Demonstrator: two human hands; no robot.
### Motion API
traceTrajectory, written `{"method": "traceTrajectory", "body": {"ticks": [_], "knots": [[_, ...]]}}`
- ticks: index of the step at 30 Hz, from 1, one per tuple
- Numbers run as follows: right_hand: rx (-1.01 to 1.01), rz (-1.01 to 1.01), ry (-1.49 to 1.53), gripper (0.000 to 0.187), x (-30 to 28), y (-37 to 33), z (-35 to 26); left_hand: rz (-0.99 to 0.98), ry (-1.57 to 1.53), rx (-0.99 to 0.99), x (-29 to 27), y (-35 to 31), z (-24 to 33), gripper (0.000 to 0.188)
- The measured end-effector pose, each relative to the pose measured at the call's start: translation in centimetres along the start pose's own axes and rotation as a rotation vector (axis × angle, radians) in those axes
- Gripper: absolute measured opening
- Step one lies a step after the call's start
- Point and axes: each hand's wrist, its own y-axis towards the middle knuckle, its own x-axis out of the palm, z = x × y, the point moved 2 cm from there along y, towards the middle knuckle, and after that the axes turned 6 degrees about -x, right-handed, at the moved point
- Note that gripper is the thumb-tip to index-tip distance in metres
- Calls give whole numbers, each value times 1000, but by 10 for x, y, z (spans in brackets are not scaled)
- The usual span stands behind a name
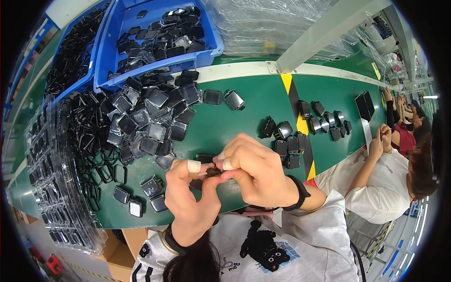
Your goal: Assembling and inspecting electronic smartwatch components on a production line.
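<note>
Here, left hand (191,195) and right hand (253,171) tight on dark part (213,172), shirt lettering (231,267) below.

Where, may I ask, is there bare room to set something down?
Bare green table lies between the pile of black cases and the smaller cluster beside the striped tape, beyond the right hand. Another patch is right of the tape, below the far group. Black frames and trays crowd the left.
</note>
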Motion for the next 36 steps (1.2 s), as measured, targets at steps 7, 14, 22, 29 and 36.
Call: {"method": "traceTrajectory", "body": {"ticks": [7,14,22,29,36], "knots": [[354,-114,-51,13,-22,4,27,-139,180,-77,12,11,-6,60],[155,-48,108,22,-27,2,29,-175,140,-2,7,14,-2,46],[-80,23,77,26,-24,-4,-15,-34,5,208,-12,3,19,35],[292,-144,-174,20,-26,5,30,-37,1,-89,-5,7,8,46],[102,-78,-725,36,-27,34,63,-325,-364,-554,-16,2,-13,45]]}}
